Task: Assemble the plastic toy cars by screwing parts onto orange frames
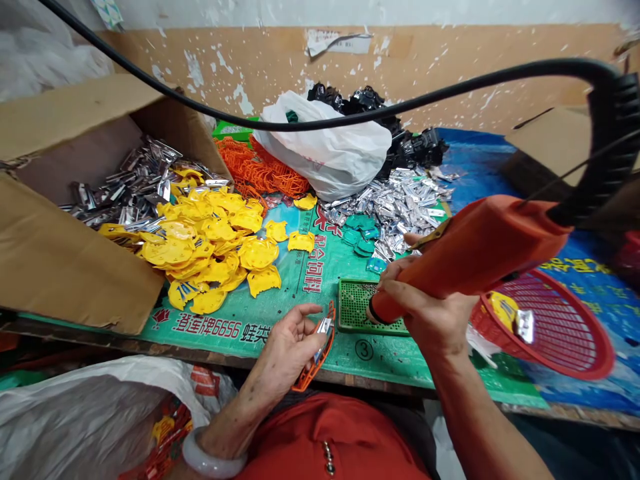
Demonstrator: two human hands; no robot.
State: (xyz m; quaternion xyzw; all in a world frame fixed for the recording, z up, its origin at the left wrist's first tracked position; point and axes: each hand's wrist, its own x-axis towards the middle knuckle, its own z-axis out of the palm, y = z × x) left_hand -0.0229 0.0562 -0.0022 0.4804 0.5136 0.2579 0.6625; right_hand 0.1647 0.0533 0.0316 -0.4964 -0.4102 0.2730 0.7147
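Observation:
My right hand is wrapped round an orange electric screwdriver, its black cable arching overhead. The screwdriver's dark nose points down at a green perforated tray that holds many small metal bits, likely screws. Close to the table's front edge, my left hand pinches an orange plastic frame with a silver piece lying against it. The frame is just left of the tray. Whether the screwdriver's tip touches the metal bits is hidden.
Yellow plastic pieces heap on the left before a cardboard box of silver parts. Orange frames, a white plastic bag, silver pieces and teal pieces lie behind. A red basket stands right; an open sack sits lower left.

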